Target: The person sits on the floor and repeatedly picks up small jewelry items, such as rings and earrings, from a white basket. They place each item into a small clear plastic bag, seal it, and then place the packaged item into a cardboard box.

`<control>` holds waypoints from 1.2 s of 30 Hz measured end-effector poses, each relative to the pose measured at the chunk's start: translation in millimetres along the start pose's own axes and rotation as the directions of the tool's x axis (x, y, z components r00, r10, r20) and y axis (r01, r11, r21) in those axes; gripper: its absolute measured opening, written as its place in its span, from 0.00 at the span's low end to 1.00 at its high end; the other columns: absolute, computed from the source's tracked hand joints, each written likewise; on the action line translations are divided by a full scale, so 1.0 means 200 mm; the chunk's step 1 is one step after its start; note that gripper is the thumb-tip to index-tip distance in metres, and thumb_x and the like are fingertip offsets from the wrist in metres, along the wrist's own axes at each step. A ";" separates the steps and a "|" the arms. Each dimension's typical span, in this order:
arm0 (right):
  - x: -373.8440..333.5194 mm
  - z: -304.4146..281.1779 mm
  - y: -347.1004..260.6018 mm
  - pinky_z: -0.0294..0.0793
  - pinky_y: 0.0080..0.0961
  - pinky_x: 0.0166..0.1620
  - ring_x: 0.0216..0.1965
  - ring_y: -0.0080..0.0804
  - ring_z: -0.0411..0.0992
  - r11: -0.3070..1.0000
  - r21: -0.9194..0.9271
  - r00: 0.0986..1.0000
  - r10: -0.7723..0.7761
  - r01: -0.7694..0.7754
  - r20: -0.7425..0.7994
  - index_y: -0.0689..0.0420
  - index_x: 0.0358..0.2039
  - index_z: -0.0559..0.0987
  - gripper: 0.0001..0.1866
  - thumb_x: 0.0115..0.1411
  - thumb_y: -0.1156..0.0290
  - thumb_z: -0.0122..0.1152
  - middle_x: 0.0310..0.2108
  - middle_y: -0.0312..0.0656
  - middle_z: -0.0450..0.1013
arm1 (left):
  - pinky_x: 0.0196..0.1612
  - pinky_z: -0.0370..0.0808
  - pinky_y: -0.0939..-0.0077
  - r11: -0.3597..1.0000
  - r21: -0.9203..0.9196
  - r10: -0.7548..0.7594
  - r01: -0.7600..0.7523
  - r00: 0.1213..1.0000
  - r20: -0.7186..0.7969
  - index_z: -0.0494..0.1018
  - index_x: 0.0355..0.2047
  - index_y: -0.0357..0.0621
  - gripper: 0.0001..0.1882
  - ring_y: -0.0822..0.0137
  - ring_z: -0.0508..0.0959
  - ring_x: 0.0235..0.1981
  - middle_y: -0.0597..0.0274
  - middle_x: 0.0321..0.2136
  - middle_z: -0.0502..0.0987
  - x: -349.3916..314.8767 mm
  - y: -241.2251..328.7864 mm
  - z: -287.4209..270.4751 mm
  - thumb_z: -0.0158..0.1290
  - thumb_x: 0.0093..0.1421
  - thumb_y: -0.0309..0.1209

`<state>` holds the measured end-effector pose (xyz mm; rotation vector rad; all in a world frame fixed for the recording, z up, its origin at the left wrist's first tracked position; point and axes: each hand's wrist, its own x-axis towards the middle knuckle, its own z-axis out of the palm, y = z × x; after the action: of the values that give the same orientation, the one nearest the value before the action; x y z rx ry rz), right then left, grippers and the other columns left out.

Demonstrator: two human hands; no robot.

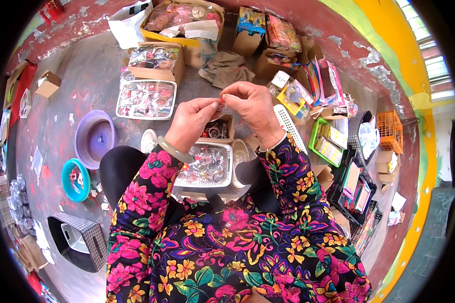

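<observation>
Both my hands are raised in front of me, fingertips close together. My left hand (193, 121) is closed in a pinch, thumb against finger. My right hand (253, 108) pinches too, and a small red bit (221, 99) shows between the two sets of fingertips; its kind is too small to make out. Below my hands, between my feet, stands a white plastic basket (229, 169) of small clear-wrapped pieces. Just beyond it a cardboard box (231, 132) holds dark and red cord-like items, partly hidden by my hands.
A white tray (118, 103) of wrapped pieces lies ahead, near open cartons (179, 65). On the left are a purple basin (81, 139) and a turquoise basin (65, 182). A green basket (314, 146), black crates (366, 199) and an orange crate (389, 132) stand at right.
</observation>
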<state>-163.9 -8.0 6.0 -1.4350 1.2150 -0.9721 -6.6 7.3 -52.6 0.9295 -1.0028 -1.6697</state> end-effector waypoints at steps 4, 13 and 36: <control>0.00 0.00 0.02 0.67 0.14 0.28 0.25 0.14 0.68 0.998 -0.014 0.996 -0.056 0.055 -0.070 0.64 0.26 0.78 0.05 0.49 0.76 0.57 0.22 0.33 0.74 | 0.46 0.72 0.79 1.000 0.016 0.023 -0.022 0.999 -0.030 0.72 0.41 0.31 0.12 0.70 0.75 0.39 0.55 0.38 0.75 -0.02 0.03 0.00 0.45 0.62 0.28; -0.01 -0.21 0.02 0.65 0.13 0.32 0.26 0.16 0.67 0.954 0.296 0.985 0.001 0.050 -0.171 0.62 0.26 0.79 0.04 0.49 0.77 0.59 0.23 0.33 0.73 | 0.46 0.73 0.76 0.975 -0.221 -0.023 0.020 1.000 -0.009 0.70 0.42 0.30 0.13 0.65 0.74 0.43 0.52 0.39 0.74 -0.01 0.06 0.01 0.43 0.62 0.28; -1.61 -1.16 1.17 0.66 0.13 0.30 0.25 0.15 0.67 0.892 0.181 0.517 0.395 -0.415 -0.759 0.61 0.31 0.77 0.06 0.54 0.73 0.57 0.23 0.31 0.72 | 0.47 0.73 0.76 0.984 -0.122 -0.119 0.128 0.990 0.080 0.70 0.41 0.30 0.13 0.62 0.74 0.45 0.50 0.40 0.74 0.06 -0.04 0.00 0.44 0.62 0.29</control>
<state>-491.9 263.1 -170.4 -0.6140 2.1005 -1.2881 -13.2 -1.3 -61.3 0.8667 -0.8898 -1.8604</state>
